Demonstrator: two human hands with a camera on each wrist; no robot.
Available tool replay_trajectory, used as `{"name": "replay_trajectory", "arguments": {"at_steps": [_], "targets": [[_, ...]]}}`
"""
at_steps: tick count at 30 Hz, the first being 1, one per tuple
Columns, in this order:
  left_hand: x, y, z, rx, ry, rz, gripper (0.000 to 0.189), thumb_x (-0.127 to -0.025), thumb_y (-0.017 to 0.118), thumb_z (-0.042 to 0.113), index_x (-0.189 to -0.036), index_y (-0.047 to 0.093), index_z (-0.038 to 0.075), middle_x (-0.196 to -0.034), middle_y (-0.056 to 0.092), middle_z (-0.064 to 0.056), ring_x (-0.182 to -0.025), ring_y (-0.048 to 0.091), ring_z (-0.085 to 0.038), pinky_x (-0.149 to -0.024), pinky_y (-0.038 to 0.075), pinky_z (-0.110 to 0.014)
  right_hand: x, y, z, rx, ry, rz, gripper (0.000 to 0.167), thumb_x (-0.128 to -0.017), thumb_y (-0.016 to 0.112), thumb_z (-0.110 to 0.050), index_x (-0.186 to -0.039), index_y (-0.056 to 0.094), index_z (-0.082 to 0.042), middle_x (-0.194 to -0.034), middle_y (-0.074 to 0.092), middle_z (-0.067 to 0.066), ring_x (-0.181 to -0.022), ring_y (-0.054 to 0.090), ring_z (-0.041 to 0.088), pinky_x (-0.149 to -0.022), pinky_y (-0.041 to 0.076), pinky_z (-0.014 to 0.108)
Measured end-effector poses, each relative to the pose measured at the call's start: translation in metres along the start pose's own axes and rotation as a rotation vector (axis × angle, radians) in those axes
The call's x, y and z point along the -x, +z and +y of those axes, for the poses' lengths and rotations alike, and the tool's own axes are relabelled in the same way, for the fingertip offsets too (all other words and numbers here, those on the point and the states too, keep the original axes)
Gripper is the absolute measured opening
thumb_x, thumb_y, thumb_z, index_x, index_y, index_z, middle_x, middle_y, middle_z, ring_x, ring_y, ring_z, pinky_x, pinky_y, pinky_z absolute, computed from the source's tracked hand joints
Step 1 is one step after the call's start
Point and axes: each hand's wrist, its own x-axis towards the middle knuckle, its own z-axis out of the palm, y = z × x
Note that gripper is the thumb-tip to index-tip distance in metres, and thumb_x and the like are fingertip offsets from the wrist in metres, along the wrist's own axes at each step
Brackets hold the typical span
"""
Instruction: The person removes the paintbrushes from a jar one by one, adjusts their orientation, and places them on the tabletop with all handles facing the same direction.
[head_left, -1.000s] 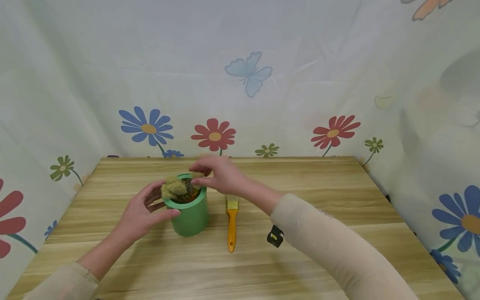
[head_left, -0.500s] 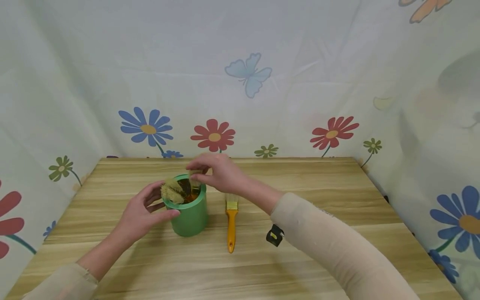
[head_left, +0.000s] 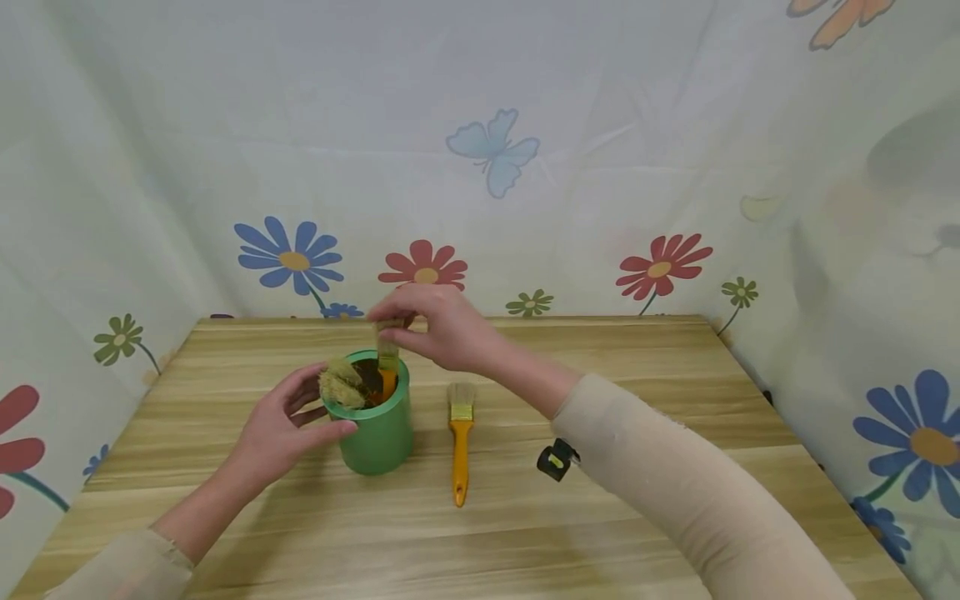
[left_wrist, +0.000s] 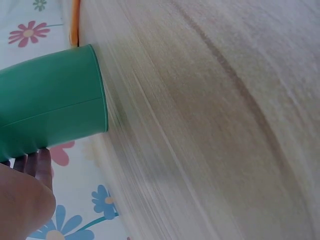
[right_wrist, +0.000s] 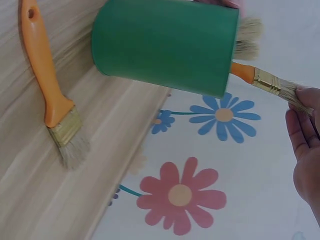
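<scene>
A green cylindrical cup (head_left: 375, 446) stands upright on the table. My left hand (head_left: 279, 433) holds its left side, thumb at the front near the rim and fingers behind. Above the rim, my right hand (head_left: 444, 332) pinches the bristles of a paintbrush (head_left: 387, 375); its metal band and the top of its orange handle show, while the handle's lower part is hidden inside the cup. In the right wrist view the pinched paintbrush (right_wrist: 267, 81) leans out of the cup's mouth. Pale bristles (head_left: 343, 385) of other brushing ends rest against the rim's left side.
Another paintbrush (head_left: 461, 446) with an orange handle lies right of the cup, bristles pointing away from me. The wood-grain table (head_left: 600, 533) ends at a white flowered cloth (head_left: 570, 225) behind and at both sides. A black wrist device (head_left: 557, 460) hangs at the right sleeve.
My right hand has risen, drawing the pinched paintbrush upward, so its metal band and some orange handle now show above the rim. The left hand has stayed on the cup.
</scene>
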Motion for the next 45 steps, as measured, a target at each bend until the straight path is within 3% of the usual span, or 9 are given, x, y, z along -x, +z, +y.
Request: {"name": "replay_trajectory", "arguments": {"at_steps": [5, 16, 22, 25, 33, 45], "targets": [[0.000, 0.000, 0.000, 0.009, 0.007, 0.005, 0.087, -0.089, 0.090, 0.016, -0.160, 0.041, 0.003, -0.149, 0.059, -0.020, -0.120, 0.058, 0.005, -0.099, 0.054, -0.014, -0.002, -0.016, -0.007, 0.001, -0.043, 0.023, 0.026, -0.097, 0.080, -0.006, -0.122, 0.077, -0.001, -0.114, 0.078, 0.008, -0.099, 0.072, 0.014, -0.091, 0.056, 0.015], [-0.001, 0.000, 0.001, 0.010, 0.003, 0.005, 0.088, -0.088, 0.091, 0.016, -0.160, 0.042, 0.003, -0.150, 0.058, -0.020, -0.120, 0.059, 0.006, -0.099, 0.055, -0.016, 0.005, -0.054, -0.023, -0.034, -0.057, 0.114, 0.025, -0.097, 0.078, -0.003, -0.122, 0.077, -0.002, -0.118, 0.078, 0.008, -0.099, 0.072, 0.013, -0.083, 0.061, 0.024], [0.000, 0.000, 0.004, 0.017, 0.003, 0.006, 0.087, -0.088, 0.091, 0.015, -0.160, 0.042, 0.003, -0.149, 0.058, -0.021, -0.119, 0.059, 0.005, -0.099, 0.055, -0.016, 0.015, -0.078, -0.025, -0.006, -0.077, 0.196, 0.026, -0.095, 0.079, 0.000, -0.121, 0.075, -0.001, -0.112, 0.077, 0.009, -0.097, 0.073, 0.015, -0.089, 0.062, 0.027], [0.000, 0.000, 0.005, 0.020, 0.004, 0.005, 0.087, -0.089, 0.091, 0.015, -0.160, 0.042, 0.002, -0.149, 0.058, -0.021, -0.119, 0.059, 0.005, -0.099, 0.055, -0.017, 0.024, -0.088, -0.021, 0.021, -0.049, 0.215, 0.026, -0.095, 0.080, 0.001, -0.120, 0.076, 0.000, -0.111, 0.077, 0.008, -0.097, 0.074, 0.015, -0.091, 0.062, 0.026], [0.000, 0.000, 0.001, 0.007, 0.002, 0.007, 0.088, -0.089, 0.091, 0.016, -0.161, 0.041, 0.003, -0.149, 0.059, -0.021, -0.119, 0.060, 0.004, -0.098, 0.055, -0.015, 0.050, -0.094, -0.010, 0.047, 0.043, 0.156, 0.024, -0.094, 0.080, 0.000, -0.119, 0.078, 0.000, -0.109, 0.078, 0.007, -0.096, 0.074, 0.015, -0.089, 0.063, 0.026], [0.000, 0.002, -0.002, 0.004, 0.004, 0.005, 0.089, -0.089, 0.091, 0.018, -0.160, 0.041, 0.001, -0.148, 0.058, -0.021, -0.119, 0.059, 0.005, -0.099, 0.056, -0.017, 0.084, -0.081, 0.004, 0.009, 0.206, 0.014, 0.025, -0.096, 0.080, -0.003, -0.120, 0.078, -0.002, -0.110, 0.079, 0.005, -0.099, 0.074, 0.016, -0.092, 0.063, 0.029]]}}
